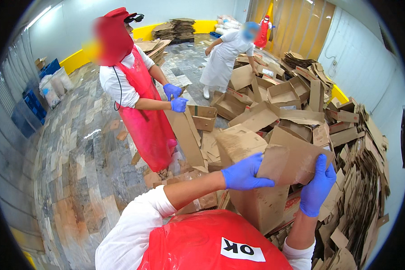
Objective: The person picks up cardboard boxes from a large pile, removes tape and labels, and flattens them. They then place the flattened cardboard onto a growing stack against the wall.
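Observation:
My left hand [244, 173], in a blue glove, grips the left flap of a brown cardboard box [261, 202] that stands in front of me. In the same kind of glove, my right hand [317, 186] clasps the box's right flap [292, 159], which is worn and bent. The box is open at the top and partly folded. I wear a red plastic apron [198, 243] over white sleeves.
A big heap of flattened and open cartons [310, 112] fills the right side, with stacked sheets [364, 180] at its edge. A person in a red apron [139, 108] handles a carton sheet on the left. Another in white [225, 54] bends over the heap. Stone floor [76, 148] lies left.

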A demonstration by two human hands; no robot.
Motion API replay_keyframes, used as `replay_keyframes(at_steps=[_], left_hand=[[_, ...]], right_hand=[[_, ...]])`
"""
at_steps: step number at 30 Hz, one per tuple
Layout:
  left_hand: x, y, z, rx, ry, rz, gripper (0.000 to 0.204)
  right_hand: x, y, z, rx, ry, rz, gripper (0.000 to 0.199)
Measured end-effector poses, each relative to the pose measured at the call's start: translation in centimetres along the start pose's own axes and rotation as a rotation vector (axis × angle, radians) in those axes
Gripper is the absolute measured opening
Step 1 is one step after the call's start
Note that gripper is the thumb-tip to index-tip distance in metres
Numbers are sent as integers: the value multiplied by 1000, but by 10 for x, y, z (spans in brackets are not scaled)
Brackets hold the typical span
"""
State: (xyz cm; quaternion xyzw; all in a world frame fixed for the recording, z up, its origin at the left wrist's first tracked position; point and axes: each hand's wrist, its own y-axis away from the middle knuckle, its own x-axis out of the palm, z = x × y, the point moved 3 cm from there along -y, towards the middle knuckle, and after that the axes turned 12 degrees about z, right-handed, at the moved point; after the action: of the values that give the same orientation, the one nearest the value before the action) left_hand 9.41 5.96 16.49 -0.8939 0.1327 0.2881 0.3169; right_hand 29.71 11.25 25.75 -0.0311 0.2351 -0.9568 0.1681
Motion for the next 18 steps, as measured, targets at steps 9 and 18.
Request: replay_keyframes(at_steps=[9, 18], left_hand=[[-41, 35, -13, -647, 394, -182, 33], [-83, 116, 27, -540, 570, -846, 33]], right_hand=[[-65, 9, -142, 145, 405, 298, 43], [-105, 112, -247, 822, 417, 603, 47]])
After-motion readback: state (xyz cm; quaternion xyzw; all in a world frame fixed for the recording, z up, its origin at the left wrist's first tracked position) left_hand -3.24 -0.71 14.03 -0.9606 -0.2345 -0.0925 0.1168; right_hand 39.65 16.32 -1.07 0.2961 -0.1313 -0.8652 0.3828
